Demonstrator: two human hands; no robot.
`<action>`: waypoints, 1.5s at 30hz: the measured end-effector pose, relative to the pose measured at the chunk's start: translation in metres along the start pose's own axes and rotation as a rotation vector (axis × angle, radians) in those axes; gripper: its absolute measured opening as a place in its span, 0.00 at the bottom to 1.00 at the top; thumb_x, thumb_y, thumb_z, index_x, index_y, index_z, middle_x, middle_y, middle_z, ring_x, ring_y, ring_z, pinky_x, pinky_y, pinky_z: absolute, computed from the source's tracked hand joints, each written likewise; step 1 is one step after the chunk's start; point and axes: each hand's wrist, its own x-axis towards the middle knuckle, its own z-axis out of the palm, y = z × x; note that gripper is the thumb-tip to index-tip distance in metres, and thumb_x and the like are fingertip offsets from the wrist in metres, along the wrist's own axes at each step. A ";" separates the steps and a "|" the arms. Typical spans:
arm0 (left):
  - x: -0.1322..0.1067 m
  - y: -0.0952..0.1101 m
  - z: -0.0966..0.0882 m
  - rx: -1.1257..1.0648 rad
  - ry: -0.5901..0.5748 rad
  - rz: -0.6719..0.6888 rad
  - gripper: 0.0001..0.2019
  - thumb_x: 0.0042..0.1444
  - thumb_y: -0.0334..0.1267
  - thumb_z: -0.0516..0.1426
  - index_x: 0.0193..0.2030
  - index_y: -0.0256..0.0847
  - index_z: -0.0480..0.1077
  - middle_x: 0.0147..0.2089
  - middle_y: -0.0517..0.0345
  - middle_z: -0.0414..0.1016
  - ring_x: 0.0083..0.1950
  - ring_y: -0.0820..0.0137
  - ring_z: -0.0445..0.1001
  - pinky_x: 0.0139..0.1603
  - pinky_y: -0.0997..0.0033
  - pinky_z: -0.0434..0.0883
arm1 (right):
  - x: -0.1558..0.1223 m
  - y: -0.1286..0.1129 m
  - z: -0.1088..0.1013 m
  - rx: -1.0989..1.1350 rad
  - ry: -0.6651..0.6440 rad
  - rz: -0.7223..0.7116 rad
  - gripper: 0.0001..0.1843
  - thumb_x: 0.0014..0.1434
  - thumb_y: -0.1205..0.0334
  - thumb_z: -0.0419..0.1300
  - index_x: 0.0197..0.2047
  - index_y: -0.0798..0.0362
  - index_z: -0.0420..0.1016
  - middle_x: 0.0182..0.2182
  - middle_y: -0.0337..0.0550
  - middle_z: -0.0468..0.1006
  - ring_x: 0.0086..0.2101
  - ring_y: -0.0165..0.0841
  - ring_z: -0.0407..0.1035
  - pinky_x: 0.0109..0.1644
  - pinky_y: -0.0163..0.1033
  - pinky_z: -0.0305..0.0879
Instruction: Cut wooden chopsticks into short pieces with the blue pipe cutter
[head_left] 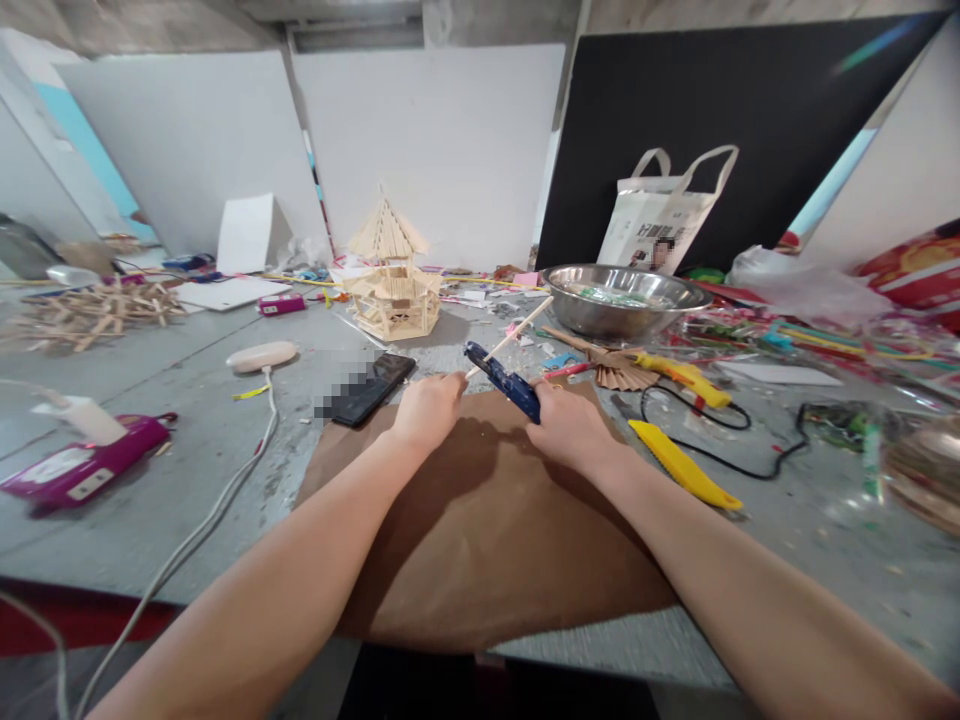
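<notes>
Between the finger and thumb of my left hand (433, 408) is the lower end of a thin pale wooden stick (523, 328), slanting up to the right. My right hand (571, 420) is closed around a dark blue tool (510, 383) that looks like a utility knife; its blade cannot be made out. The tool's front part crosses the stick just beyond my left fingers. Both hands are above a brown sheet (480, 540) on the grey table. A black phone (375, 388) lies left of my left hand, and a yellow utility knife (685, 465) lies right of my right wrist.
A wooden stick pavilion model (394, 300) stands behind my hands. At the back right are a steel bowl (622, 310) and a white bag (651, 225). A yellow glue gun (686, 378) trails a black cord. Purple power strip (97, 462), white cable and stick pile (97, 315) occupy the left.
</notes>
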 end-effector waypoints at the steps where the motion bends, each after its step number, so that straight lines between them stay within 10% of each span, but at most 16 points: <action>1: 0.000 0.000 0.000 0.004 -0.002 -0.001 0.16 0.55 0.39 0.40 0.37 0.38 0.67 0.32 0.51 0.73 0.34 0.69 0.71 0.34 0.72 0.62 | 0.000 0.000 0.000 0.001 -0.002 -0.001 0.20 0.46 0.62 0.50 0.45 0.56 0.61 0.33 0.49 0.72 0.33 0.39 0.67 0.32 0.38 0.56; 28: 0.001 -0.007 0.003 -0.251 -0.015 -0.154 0.19 0.53 0.43 0.41 0.28 0.37 0.69 0.25 0.54 0.72 0.27 0.72 0.68 0.27 0.77 0.59 | 0.005 0.009 0.001 0.042 -0.068 0.032 0.16 0.48 0.59 0.49 0.40 0.55 0.65 0.33 0.48 0.73 0.33 0.37 0.67 0.31 0.36 0.56; 36: 0.003 -0.009 0.010 -0.176 0.103 -0.139 0.21 0.46 0.30 0.47 0.49 0.31 0.61 0.50 0.46 0.65 0.50 0.66 0.63 0.50 0.68 0.58 | 0.004 0.011 0.000 0.045 -0.039 0.026 0.16 0.47 0.59 0.49 0.39 0.54 0.65 0.31 0.47 0.73 0.32 0.38 0.67 0.29 0.36 0.55; 45: -0.004 0.012 0.002 -0.413 0.088 -0.130 0.16 0.54 0.42 0.43 0.38 0.36 0.67 0.31 0.53 0.72 0.32 0.71 0.68 0.32 0.74 0.62 | -0.002 -0.001 0.003 0.090 -0.013 -0.052 0.17 0.47 0.61 0.51 0.43 0.52 0.64 0.33 0.45 0.72 0.33 0.37 0.67 0.31 0.35 0.54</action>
